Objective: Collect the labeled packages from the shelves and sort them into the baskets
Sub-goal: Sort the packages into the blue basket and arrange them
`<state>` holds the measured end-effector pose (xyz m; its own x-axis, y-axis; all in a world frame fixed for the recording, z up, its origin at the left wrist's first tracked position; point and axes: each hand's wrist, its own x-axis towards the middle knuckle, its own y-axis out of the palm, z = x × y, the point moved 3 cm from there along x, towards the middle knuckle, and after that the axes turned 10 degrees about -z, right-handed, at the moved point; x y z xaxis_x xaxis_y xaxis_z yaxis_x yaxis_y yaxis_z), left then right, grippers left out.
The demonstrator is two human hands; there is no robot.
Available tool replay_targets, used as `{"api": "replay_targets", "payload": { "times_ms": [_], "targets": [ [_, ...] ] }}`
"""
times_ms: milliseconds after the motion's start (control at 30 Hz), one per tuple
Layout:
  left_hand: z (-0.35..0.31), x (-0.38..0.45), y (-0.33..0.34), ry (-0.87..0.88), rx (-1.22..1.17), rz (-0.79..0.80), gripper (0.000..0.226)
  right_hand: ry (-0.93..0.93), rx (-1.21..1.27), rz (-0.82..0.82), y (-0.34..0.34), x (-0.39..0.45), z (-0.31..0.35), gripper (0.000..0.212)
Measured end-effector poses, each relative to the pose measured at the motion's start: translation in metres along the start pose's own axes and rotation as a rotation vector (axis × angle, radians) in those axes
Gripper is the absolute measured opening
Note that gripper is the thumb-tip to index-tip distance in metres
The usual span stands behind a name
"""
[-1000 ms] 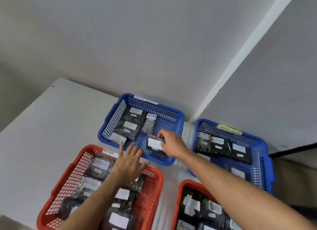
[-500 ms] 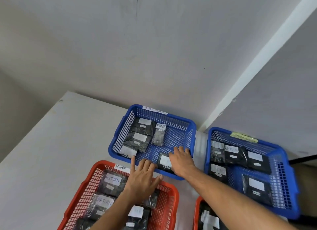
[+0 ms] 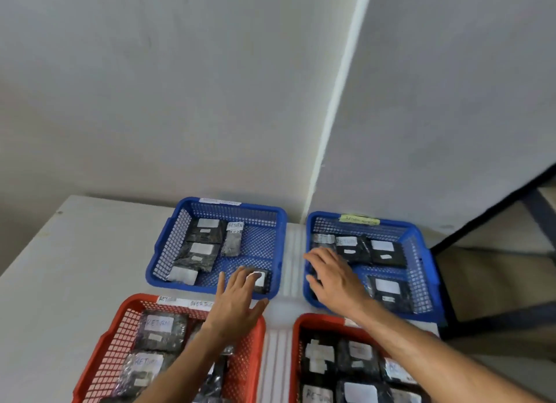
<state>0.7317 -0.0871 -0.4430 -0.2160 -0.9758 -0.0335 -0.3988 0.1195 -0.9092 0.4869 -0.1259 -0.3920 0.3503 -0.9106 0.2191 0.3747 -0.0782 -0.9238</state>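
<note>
Four mesh baskets stand on a white table, each holding black packages with white labels. In the left blue basket a small black package lies at the front right corner. My left hand hovers open over that basket's front rim, its fingertips at that package. My right hand is spread open over the left part of the right blue basket, above its packages. The left red basket lies under my left forearm and the right red basket under my right forearm.
A grey wall corner rises right behind the blue baskets. A dark metal frame stands to the right of the table, next to the right blue basket. Bare table surface stretches to the left of the baskets.
My right hand has let go of the small package in the left blue basket and moved right over the right blue basket. My left hand has slid forward to that package.
</note>
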Motion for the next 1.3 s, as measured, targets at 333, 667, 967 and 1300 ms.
{"api": "replay_targets", "payload": {
  "times_ms": [333,667,967,1300],
  "targets": [
    [-0.246,0.001,0.050,0.356,-0.075,0.015,0.082,0.224,-0.011,-0.222,-0.133,-0.205,-0.127,0.043],
    [-0.489,-0.065,0.153,0.555,-0.126,0.069,0.067,0.501,-0.076,-0.294,-0.242,-0.449,-0.266,0.043],
    [-0.646,-0.090,0.226,0.708,-0.121,0.195,0.071,0.731,-0.138,-0.318,-0.308,-0.616,-0.337,0.040],
    [-0.759,-0.069,0.308,0.762,-0.124,0.345,0.071,0.905,-0.119,-0.299,-0.328,-0.702,-0.428,0.046]
  ]
}}
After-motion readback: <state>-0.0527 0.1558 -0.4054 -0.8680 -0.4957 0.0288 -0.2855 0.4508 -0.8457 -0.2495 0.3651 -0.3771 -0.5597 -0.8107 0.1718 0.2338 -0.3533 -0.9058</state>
